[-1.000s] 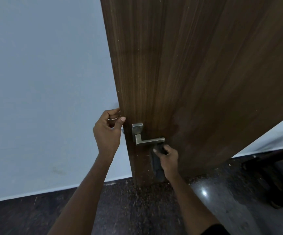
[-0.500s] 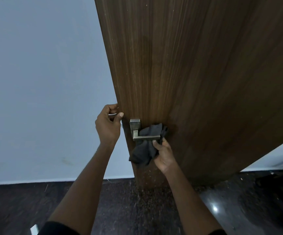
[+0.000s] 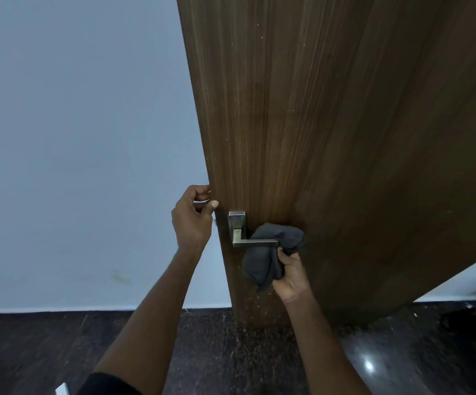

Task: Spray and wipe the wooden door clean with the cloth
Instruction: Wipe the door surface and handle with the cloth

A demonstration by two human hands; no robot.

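The brown wooden door [image 3: 331,138] stands ajar and fills the upper right of the head view. A square metal lever handle [image 3: 241,232] sits near its left edge. My right hand [image 3: 291,273] grips a dark grey cloth [image 3: 271,258] bunched against the door just behind and below the lever's tip. My left hand [image 3: 192,220] curls round the door's left edge beside the handle, thumb on the front face. No spray bottle is in view.
A pale blue-grey wall [image 3: 74,152] lies left of the door, with a white skirting [image 3: 174,307] at its foot. The floor [image 3: 231,360] is dark speckled stone with a light reflection at the lower right. A small white object [image 3: 63,390] shows at the bottom edge.
My right hand rose from under the lever with the cloth, which now bunches against the door behind the lever's tip. My left hand kept its hold on the door edge.
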